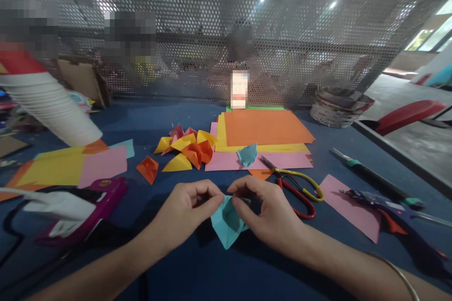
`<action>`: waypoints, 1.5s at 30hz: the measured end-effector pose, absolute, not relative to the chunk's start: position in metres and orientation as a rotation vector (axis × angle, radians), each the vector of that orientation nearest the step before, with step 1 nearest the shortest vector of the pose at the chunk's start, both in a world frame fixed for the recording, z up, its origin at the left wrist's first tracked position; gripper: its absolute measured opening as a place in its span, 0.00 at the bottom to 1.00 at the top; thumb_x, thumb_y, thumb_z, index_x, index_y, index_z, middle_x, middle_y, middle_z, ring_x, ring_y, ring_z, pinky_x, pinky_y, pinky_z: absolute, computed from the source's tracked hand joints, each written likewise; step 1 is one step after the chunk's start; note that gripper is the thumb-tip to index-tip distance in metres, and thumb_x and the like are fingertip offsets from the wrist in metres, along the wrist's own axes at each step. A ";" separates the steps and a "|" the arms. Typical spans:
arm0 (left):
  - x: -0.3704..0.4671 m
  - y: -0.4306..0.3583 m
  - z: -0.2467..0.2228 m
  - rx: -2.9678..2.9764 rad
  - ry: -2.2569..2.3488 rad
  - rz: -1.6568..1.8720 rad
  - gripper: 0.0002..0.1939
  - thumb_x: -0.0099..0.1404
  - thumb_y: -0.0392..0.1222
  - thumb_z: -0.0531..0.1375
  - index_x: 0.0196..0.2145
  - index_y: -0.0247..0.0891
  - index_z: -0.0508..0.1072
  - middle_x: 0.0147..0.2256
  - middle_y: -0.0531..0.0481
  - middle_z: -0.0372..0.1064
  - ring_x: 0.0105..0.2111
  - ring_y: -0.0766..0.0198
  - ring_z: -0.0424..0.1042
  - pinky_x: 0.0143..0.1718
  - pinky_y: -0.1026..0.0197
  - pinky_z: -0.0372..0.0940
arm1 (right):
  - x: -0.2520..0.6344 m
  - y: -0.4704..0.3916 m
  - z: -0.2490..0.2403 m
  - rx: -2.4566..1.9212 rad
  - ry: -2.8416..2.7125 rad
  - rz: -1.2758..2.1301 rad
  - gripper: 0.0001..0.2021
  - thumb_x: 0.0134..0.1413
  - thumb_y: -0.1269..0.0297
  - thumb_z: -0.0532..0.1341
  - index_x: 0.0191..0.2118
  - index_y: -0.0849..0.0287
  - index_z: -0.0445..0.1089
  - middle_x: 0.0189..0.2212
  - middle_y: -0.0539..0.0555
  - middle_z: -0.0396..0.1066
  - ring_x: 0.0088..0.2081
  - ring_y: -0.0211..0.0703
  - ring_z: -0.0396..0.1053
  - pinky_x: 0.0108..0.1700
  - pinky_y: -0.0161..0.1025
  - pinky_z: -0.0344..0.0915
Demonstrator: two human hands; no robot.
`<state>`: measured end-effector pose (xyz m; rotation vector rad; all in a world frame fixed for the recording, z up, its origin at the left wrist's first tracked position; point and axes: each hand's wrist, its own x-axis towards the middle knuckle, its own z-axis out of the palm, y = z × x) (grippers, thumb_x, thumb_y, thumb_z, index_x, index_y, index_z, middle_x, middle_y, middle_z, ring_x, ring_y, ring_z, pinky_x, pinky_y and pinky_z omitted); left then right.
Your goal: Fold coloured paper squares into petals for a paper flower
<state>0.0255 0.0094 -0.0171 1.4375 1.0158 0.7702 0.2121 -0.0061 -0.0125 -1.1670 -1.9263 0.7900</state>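
A folded light-blue paper piece [227, 225] is held between my hands near the front of the blue table [169, 263]. My left hand [192, 207] pinches its upper left edge between thumb and fingers. On the other side, my right hand [263, 202] is closed on its upper right part and covers some of it. Just beyond, a second folded blue piece [248, 154] rests on pink paper [226, 162]. Scissors with yellow and red handles [296, 181] lie right of my right hand. Folded yellow, orange and pink pieces [192, 148] are heaped to the back left.
Orange sheets [264, 127] are stacked at the back. Left stand paper cups [52, 103] beside a purple power strip [109, 197] with cables. A glue gun [384, 202], a screwdriver-like tool [381, 181] and a woven basket [339, 106] are on the right.
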 end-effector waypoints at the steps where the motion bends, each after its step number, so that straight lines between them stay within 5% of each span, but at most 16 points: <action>1: 0.025 0.009 -0.017 1.469 1.025 0.780 0.07 0.59 0.41 0.60 0.26 0.37 0.71 0.28 0.53 0.65 0.32 0.64 0.65 0.35 0.63 0.60 | 0.211 -0.006 -0.012 -1.203 -1.915 0.850 0.06 0.55 0.73 0.57 0.38 0.59 0.69 0.29 0.50 0.71 0.30 0.36 0.69 0.32 0.32 0.64; 7: 0.026 0.001 -0.014 1.750 1.086 0.826 0.09 0.62 0.39 0.56 0.25 0.38 0.71 0.29 0.52 0.65 0.31 0.64 0.67 0.30 0.64 0.60 | 0.209 -0.007 -0.010 -1.279 -1.936 0.953 0.03 0.56 0.68 0.58 0.32 0.58 0.69 0.26 0.48 0.71 0.28 0.35 0.67 0.29 0.31 0.62; 22: 0.029 -0.002 -0.018 1.922 1.105 0.782 0.08 0.58 0.31 0.54 0.23 0.38 0.66 0.26 0.54 0.62 0.27 0.67 0.65 0.27 0.67 0.60 | 0.212 -0.011 -0.011 -1.053 -2.215 0.582 0.08 0.50 0.79 0.55 0.26 0.60 0.64 0.24 0.49 0.64 0.27 0.35 0.62 0.29 0.32 0.58; 29: 0.028 -0.002 -0.015 1.854 1.180 0.855 0.07 0.59 0.34 0.55 0.23 0.38 0.65 0.25 0.56 0.61 0.26 0.68 0.64 0.26 0.67 0.60 | 0.211 -0.009 -0.008 -1.187 -2.073 0.742 0.03 0.56 0.71 0.58 0.37 0.58 0.67 0.31 0.50 0.70 0.33 0.38 0.67 0.35 0.33 0.62; 31: 0.027 0.000 -0.013 1.791 1.218 0.929 0.07 0.60 0.36 0.55 0.24 0.39 0.65 0.25 0.56 0.61 0.27 0.68 0.64 0.27 0.67 0.61 | 0.210 -0.010 -0.006 -1.305 -2.025 0.822 0.08 0.56 0.64 0.61 0.41 0.57 0.65 0.30 0.49 0.69 0.31 0.38 0.66 0.31 0.34 0.61; 34: 0.025 0.003 -0.012 1.692 1.286 1.010 0.06 0.61 0.37 0.56 0.26 0.39 0.66 0.26 0.56 0.62 0.28 0.67 0.66 0.30 0.67 0.62 | 0.209 -0.010 -0.006 -1.443 -1.990 0.882 0.09 0.54 0.60 0.61 0.34 0.56 0.61 0.23 0.45 0.63 0.23 0.35 0.59 0.23 0.32 0.54; 42: 0.028 0.002 -0.016 1.681 1.167 0.925 0.01 0.61 0.36 0.56 0.33 0.40 0.66 0.32 0.55 0.65 0.34 0.65 0.69 0.37 0.65 0.67 | 0.214 -0.001 -0.014 -1.388 -1.851 0.833 0.02 0.56 0.68 0.57 0.32 0.57 0.62 0.23 0.46 0.65 0.25 0.35 0.63 0.27 0.32 0.58; 45: 0.030 0.000 -0.016 1.755 1.114 0.910 0.09 0.61 0.34 0.57 0.40 0.42 0.67 0.39 0.53 0.68 0.42 0.63 0.70 0.44 0.63 0.66 | 0.215 -0.002 -0.013 -1.378 -1.970 0.742 0.05 0.51 0.75 0.57 0.30 0.57 0.64 0.21 0.45 0.64 0.23 0.34 0.62 0.25 0.31 0.56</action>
